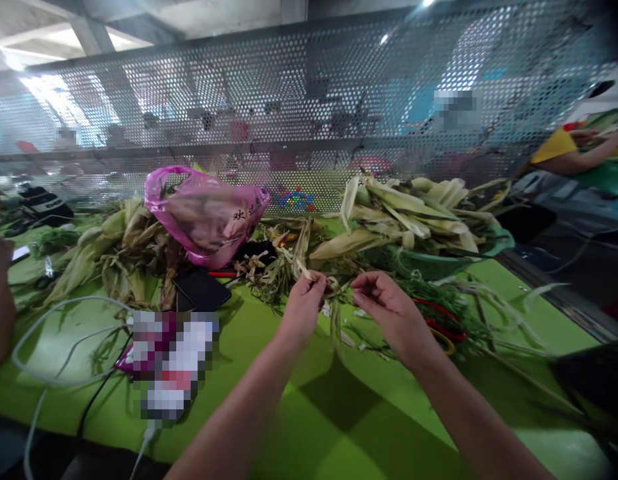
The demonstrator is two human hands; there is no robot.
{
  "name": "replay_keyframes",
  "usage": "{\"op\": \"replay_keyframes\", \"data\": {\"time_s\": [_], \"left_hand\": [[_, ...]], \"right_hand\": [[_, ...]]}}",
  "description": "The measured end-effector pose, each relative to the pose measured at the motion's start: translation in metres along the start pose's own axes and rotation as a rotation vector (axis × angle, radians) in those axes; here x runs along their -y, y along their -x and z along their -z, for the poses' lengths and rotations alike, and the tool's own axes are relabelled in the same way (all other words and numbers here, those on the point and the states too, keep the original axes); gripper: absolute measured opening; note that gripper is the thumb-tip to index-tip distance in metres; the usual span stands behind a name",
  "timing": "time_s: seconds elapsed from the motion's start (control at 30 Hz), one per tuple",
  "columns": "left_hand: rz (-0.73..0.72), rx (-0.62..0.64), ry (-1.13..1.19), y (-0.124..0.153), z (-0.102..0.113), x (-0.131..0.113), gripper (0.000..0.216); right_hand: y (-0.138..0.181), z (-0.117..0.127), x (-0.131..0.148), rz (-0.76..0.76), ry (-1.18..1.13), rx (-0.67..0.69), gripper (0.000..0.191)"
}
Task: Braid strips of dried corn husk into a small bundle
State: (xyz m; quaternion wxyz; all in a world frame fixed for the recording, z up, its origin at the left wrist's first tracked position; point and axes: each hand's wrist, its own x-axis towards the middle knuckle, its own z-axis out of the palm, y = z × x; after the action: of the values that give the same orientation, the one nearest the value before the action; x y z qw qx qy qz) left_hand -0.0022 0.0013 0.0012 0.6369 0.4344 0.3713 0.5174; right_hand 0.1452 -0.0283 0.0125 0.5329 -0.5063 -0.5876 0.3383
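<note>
Over the green table (pixel 269 407), my left hand (pixel 306 300) pinches a pale corn husk strip (pixel 333 288) between thumb and fingers. The husk is bent into a small loop, and a thin greenish tail (pixel 335 327) hangs below it. My right hand (pixel 386 307) is close on the other side, its thumb and fingertips drawn together on a thin end of the strip. Dry husk pieces (pixel 303 243) stand just beyond my left hand. Under and between my hands lie small scraps of husk.
Corn husks fill a green basket (pixel 439 265) at the back right. Red-handled scissors (pixel 446 320) lie among green strands at right. Leftward are a pink plastic bag (pixel 203 207), a husk pile (pixel 113 247), a dark phone-like slab (pixel 201 290), a blurred-out phone (pixel 176 367) and cables (pixel 31 333).
</note>
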Motion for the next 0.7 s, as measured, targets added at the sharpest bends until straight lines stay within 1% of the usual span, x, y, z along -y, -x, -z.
{"op": "replay_keyframes", "data": {"time_s": [0.07,0.2,0.3,0.37,0.5,0.6,0.7], "left_hand": [[-0.01,0.008,-0.004,-0.0003,0.0006,-0.0005,0.018],[-0.082,0.045,-0.056,0.0006,0.0,-0.0004,0.018],[-0.132,0.09,-0.089,0.0033,-0.0027,-0.0015,0.017],[-0.144,0.113,-0.115,0.0052,-0.0045,-0.003,0.016],[-0.177,0.146,-0.146,0.0062,-0.0054,-0.0034,0.014],[-0.218,0.152,-0.168,0.0049,-0.0045,-0.0006,0.013],[-0.23,0.13,-0.196,0.0042,-0.0043,0.0015,0.015]], "right_hand": [[0.0009,0.001,0.0028,-0.022,-0.008,-0.001,0.015],[0.0036,0.0005,0.0083,-0.138,-0.035,0.01,0.018],[0.005,-0.0024,0.0095,-0.229,-0.083,0.076,0.028],[0.0054,-0.0046,0.0085,-0.271,-0.148,0.114,0.031],[0.0054,-0.0067,0.0038,-0.275,-0.255,0.102,0.028],[0.0048,-0.0068,0.0006,-0.25,-0.248,0.108,0.027],[0.0047,-0.0076,-0.0001,-0.238,-0.256,0.088,0.027]]}}
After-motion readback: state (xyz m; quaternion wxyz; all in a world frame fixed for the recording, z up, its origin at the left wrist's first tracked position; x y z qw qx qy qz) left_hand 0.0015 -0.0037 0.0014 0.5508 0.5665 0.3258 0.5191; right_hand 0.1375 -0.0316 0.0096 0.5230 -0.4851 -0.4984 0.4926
